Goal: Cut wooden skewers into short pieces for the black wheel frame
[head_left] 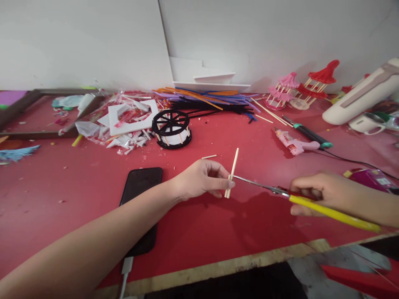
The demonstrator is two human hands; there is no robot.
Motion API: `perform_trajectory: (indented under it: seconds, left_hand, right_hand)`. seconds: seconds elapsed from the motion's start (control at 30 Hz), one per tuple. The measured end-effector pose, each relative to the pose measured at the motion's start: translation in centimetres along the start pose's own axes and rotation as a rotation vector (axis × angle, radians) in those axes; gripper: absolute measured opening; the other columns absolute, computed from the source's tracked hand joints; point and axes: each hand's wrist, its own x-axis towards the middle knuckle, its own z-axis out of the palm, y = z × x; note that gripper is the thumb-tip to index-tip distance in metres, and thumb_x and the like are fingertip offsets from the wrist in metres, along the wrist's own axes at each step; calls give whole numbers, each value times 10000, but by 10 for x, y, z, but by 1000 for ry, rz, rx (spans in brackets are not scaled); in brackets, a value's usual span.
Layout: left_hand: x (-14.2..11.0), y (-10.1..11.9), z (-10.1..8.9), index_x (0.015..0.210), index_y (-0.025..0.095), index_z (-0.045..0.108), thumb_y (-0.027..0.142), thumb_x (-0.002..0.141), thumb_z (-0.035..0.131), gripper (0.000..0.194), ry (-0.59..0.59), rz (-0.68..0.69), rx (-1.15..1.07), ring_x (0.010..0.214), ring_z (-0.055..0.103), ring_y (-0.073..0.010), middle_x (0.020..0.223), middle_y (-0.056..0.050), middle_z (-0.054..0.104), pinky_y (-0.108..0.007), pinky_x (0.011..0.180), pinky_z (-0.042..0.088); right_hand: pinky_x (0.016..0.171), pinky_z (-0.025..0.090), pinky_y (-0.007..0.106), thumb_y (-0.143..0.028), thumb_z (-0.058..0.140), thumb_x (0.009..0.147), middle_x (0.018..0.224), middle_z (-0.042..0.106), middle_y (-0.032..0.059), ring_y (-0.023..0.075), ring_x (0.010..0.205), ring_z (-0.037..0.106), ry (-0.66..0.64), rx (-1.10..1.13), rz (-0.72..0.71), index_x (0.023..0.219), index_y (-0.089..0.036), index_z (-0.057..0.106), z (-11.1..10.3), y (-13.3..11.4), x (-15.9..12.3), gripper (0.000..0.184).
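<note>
Two thin, pale wooden sticks (235, 163), one longer, tilt side by side above the red tabletop (255, 236), pinched between thumb and fingers of the left hand (199, 179). The right hand (332, 191) grips yellow-handled metal scissors (301, 201), tips beside the sticks. Near left lies a black rectangular phone (141, 182); farther, a round black spoked frame (171, 121).

A black phone (142, 182) lies plugged into a white cable (127, 265).

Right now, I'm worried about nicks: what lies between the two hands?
The head view shows scissors between them, held in the right hand, blades pointing at the pale sticks in the left hand.
</note>
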Motion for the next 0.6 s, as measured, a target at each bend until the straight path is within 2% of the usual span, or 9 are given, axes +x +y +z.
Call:
perform_trajectory:
  seconds: [0.23,0.3,0.37,0.43,0.5,0.53,0.6]
  left_hand:
    - [0,0,0,739,136,652,310,664,798,239,2,2,5,593,663,-103,656,-3,690,-222,599,548]
    - [0,0,1,737,131,646,316,666,794,247,17,5,7,583,652,-100,652,-5,681,-227,599,547]
    - [0,1,3,737,130,630,327,669,791,263,57,35,-17,579,632,-94,648,2,661,-235,603,549]
    - [0,2,4,758,141,607,343,691,771,268,145,122,-65,601,615,-89,697,7,651,-240,612,547]
    - [0,3,2,795,156,592,359,751,718,242,296,263,-39,634,605,-89,766,2,650,-246,635,538]
    - [0,4,-1,814,161,593,355,784,685,216,396,347,46,659,604,-95,796,-4,653,-253,661,531]
    - [-1,5,-8,847,168,618,321,842,624,154,616,520,385,732,605,-123,826,-22,663,-290,747,508]
  right_hand:
    - [512,235,231,-544,683,714,582,310,-64,101,559,302,53,-63,-58,599,-201,367,4,2,-1,480]
    - [511,241,231,-561,693,693,563,311,-68,99,547,306,49,-26,-56,585,-200,367,1,0,1,498]
    - [515,265,235,-558,691,696,549,374,-64,101,538,347,34,52,-45,597,-199,424,-5,-1,4,458]
    - [519,283,238,-537,704,694,556,416,-58,102,537,380,86,123,-43,626,-197,479,-13,-2,9,413]
    - [503,282,237,-533,729,665,570,400,-60,94,528,375,221,201,-49,639,-197,494,-22,-3,15,411]
    - [481,276,234,-543,737,648,575,380,-64,88,514,362,298,255,-47,644,-199,492,-25,-3,18,422]
    - [436,269,226,-569,733,635,583,365,-67,78,483,346,419,399,-55,673,-206,496,-29,-7,25,436]
